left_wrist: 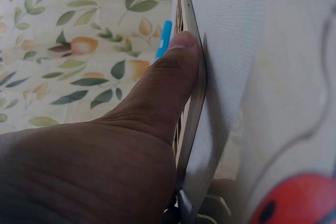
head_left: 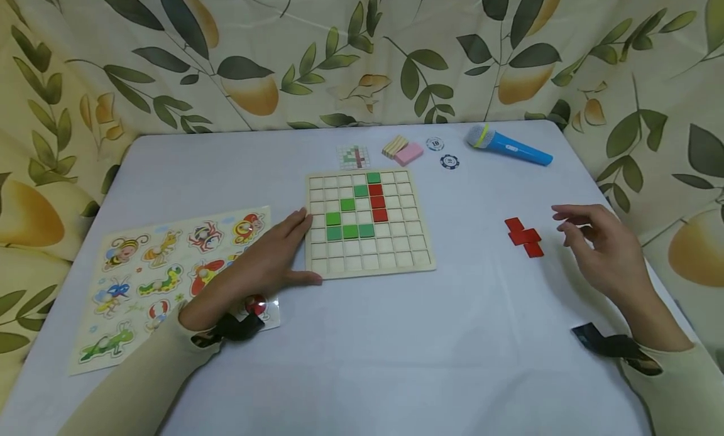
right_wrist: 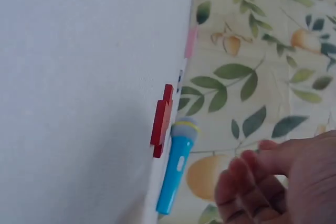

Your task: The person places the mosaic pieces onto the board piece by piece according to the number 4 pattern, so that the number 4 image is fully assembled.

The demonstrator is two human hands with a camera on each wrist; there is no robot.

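Observation:
A wooden grid board lies on the table, with green tiles and a column of red tiles in some of its squares. My left hand rests against the board's left side, fingers along the edge and thumb at the lower left corner. In the left wrist view the thumb presses on the board's rim. To the right, several loose red tiles lie overlapping in a small pile. Just right of them hovers my right hand, fingers loosely bent and holding nothing.
An insect sticker sheet lies partly under my left forearm. Behind the board are a small pattern card, a striped block, a pink block and two round chips. A blue toy microphone lies at the back right.

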